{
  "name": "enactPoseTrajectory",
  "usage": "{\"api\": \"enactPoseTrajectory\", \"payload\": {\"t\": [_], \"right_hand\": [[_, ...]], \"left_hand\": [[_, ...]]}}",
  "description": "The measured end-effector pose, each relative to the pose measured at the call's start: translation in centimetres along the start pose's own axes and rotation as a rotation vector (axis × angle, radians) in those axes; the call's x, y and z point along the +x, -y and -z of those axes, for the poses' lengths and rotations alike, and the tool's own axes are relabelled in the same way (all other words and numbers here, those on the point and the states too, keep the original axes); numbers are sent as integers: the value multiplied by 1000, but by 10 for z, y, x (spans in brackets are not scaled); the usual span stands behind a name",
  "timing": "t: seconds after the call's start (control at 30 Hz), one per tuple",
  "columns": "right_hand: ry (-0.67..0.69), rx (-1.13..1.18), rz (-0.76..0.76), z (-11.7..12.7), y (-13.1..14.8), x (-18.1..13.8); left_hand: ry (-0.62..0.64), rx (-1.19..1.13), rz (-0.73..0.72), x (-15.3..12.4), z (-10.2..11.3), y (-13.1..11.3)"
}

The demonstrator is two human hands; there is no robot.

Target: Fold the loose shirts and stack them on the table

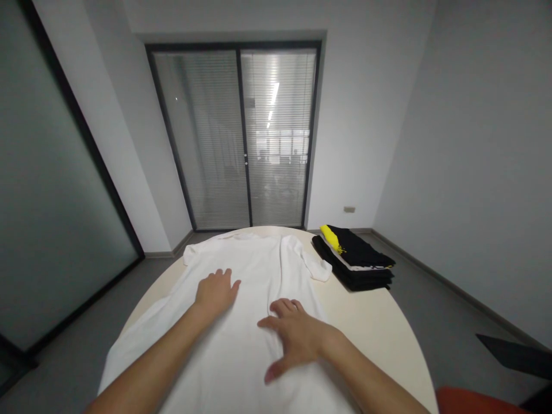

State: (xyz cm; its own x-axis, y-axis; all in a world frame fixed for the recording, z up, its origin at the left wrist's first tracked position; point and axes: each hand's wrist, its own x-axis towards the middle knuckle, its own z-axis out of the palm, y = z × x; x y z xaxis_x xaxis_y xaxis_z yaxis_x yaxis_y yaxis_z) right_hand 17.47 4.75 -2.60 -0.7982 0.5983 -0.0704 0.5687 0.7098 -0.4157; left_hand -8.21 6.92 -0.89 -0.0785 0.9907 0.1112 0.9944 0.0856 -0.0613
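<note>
Your left hand (215, 292) and right hand (296, 332) are open, empty, over the white T-shirt (250, 259); right-hand contact is unclear. The T-shirt's end opposite the round tabletop's (375, 330) far edge is cut off

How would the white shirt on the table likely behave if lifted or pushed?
The white shirt would probably hang limp when lifted, since its cloth drapes flat over the table. Pushed, it may bunch up, as creases show near the sleeve beside the folded stack.
</note>
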Motion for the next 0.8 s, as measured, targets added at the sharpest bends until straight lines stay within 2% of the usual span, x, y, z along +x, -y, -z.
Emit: {"api": "enactPoseTrajectory", "payload": {"t": [0.07, 0.13, 0.23, 0.33, 0.43, 0.57, 0.67, 0.8], "right_hand": [[-100, 5, 13, 4, -6, 2], [-153, -2, -42, 6, -16, 5], [-76, 10, -174, 4, -29, 8], [21, 35, -236, 0, -31, 11], [90, 46, -227, -2, -24, 9], [103, 54, -187, 1, -12, 2], [-11, 45, -172, 3, -10, 2], [-195, 13, -169, 3, -15, 11]], "left_hand": [[-61, -59, -103, 11, -15, -10], [-84, -91, -145, 19, -35, -11], [-62, -133, 12, 24, -64, 0], [-3, -125, 191, 16, -79, 15], [53, -76, 216, -2, -75, 24], [156, -13, 205, -19, -51, 28], [201, 20, 224, -13, -35, 24], [88, 42, 144, 12, -33, 9]]}}
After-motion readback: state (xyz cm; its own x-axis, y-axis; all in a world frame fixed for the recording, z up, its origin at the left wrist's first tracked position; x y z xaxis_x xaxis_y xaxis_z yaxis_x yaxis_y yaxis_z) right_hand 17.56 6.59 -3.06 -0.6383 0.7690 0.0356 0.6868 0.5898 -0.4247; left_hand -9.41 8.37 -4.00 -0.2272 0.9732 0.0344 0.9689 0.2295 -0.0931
